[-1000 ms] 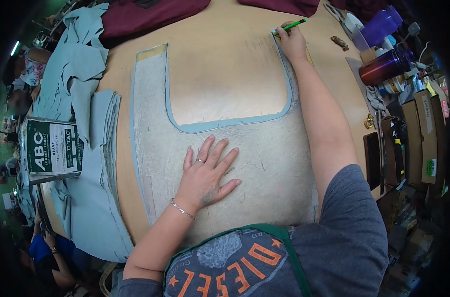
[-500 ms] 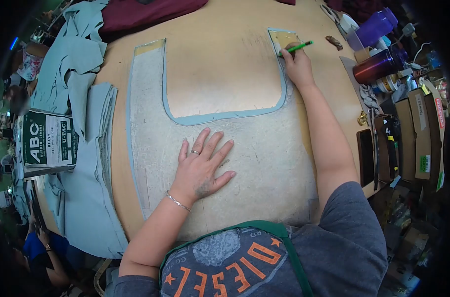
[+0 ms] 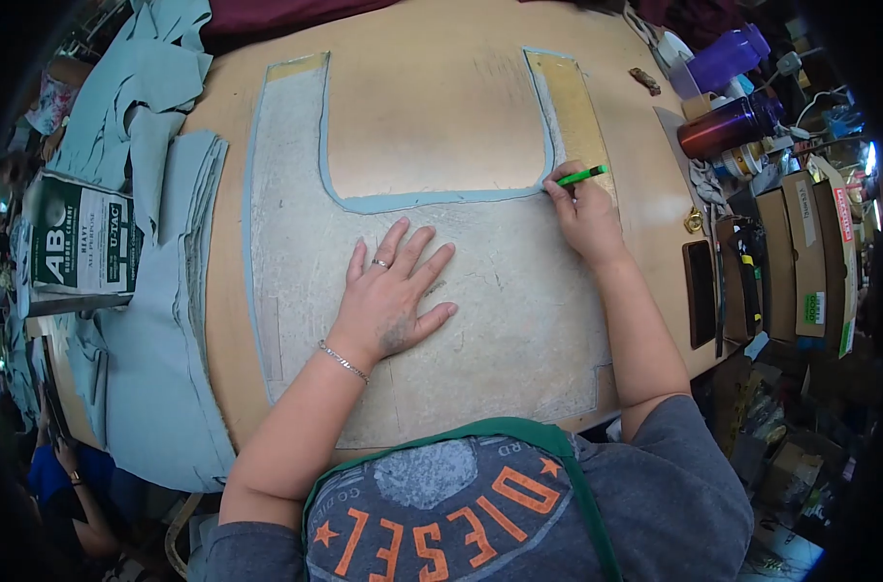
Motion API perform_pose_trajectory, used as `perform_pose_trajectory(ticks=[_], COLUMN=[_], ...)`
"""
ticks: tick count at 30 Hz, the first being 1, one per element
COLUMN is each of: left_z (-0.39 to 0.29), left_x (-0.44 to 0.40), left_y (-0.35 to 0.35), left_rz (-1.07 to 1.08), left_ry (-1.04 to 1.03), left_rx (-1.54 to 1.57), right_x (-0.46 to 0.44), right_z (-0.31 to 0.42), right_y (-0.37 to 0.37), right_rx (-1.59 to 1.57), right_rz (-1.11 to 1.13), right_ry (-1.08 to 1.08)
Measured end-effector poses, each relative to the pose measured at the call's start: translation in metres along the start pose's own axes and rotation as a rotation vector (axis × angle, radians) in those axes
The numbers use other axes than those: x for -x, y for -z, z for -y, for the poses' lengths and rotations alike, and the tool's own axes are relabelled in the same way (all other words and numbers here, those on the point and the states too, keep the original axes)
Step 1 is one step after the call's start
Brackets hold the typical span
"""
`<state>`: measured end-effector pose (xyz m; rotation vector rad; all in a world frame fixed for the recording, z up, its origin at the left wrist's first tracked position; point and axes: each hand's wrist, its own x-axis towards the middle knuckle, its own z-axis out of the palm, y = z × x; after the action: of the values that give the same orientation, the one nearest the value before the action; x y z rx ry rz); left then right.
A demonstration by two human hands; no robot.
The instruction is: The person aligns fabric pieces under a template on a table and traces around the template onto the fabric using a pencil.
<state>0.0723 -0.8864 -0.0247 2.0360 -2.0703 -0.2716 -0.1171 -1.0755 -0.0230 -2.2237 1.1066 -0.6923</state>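
Observation:
A large pale U-shaped pattern template (image 3: 480, 320) lies flat on the table, its opening facing away from me. Light blue material (image 3: 412, 201) peeks out as a narrow border along its inner curve and left side. Spread flat on the middle of the template is my left hand (image 3: 393, 296), fingers apart, wearing a ring and a bracelet. My right hand (image 3: 587, 218) pinches a green pen or pencil (image 3: 584, 176) at the right bend of the inner curve. The tip is hidden behind my fingers.
Stacked blue-grey sheets (image 3: 165, 320) and a rubber cement can (image 3: 82, 238) stand at left. Maroon material (image 3: 277, 17) lies at the far edge. Along the right are a purple bottle (image 3: 728, 126), a phone (image 3: 699, 294), a tape roll (image 3: 694, 220) and cardboard boxes (image 3: 801, 262).
My right hand has moved with the green pen or pencil from the upper right arm of the template down to the inner bend. My left hand stays flat on the template. The view has shifted slightly.

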Motion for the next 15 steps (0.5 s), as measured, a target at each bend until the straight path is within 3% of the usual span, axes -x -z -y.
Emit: perform_pose_trajectory(ticks=[9,15], left_z=[0.004,0.007], left_x=[0.003,0.003], left_y=[-0.006,-0.006], left_rz=[-0.074,0.016], left_ry=[-0.019,-0.004], left_rx=[0.023,0.069], right_x=[-0.012,-0.029], right_z=[0.077,0.128], right_y=[-0.071,-0.129], right_rx=[-0.104,-0.189], right_rz=[0.221,0.291], right_ry=[0.15,0.254])
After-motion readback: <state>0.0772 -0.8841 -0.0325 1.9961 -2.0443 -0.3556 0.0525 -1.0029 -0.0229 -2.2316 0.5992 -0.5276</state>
